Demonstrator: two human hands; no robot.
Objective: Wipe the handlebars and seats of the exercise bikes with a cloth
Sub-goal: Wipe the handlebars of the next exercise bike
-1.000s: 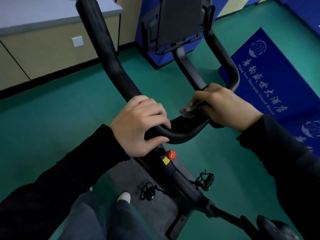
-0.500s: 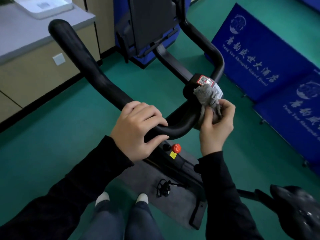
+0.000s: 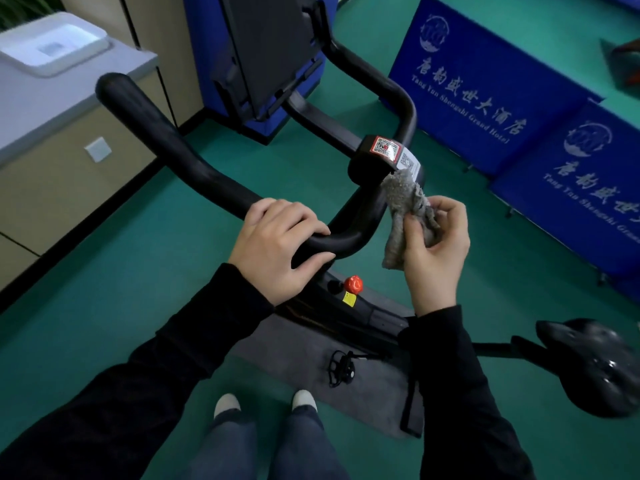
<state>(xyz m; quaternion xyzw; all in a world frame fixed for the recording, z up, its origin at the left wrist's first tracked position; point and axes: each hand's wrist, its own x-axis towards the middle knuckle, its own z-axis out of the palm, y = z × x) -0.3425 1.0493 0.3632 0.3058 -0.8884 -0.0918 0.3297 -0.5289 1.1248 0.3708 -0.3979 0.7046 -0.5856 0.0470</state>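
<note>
Left hand [image 3: 277, 244] wraps the near bend of the black handlebar [image 3: 180, 150]; right hand [image 3: 436, 251] pinches the grey cloth [image 3: 405, 206] between thumb and fingers, its top at the QR-sticker block [image 3: 384, 147], contact unclear. Red knob [image 3: 353, 284] sits on the frame under the bar, pedal [image 3: 341, 368] over a grey mat [image 3: 304, 348], black seat [image 3: 595, 365] low right, dark console bracket [image 3: 270, 46] ahead. Green floor [image 3: 138, 289], blue banners [image 3: 485, 81] right, beige cabinet [image 3: 52, 168] with white tray [image 3: 52, 43] left.
</note>
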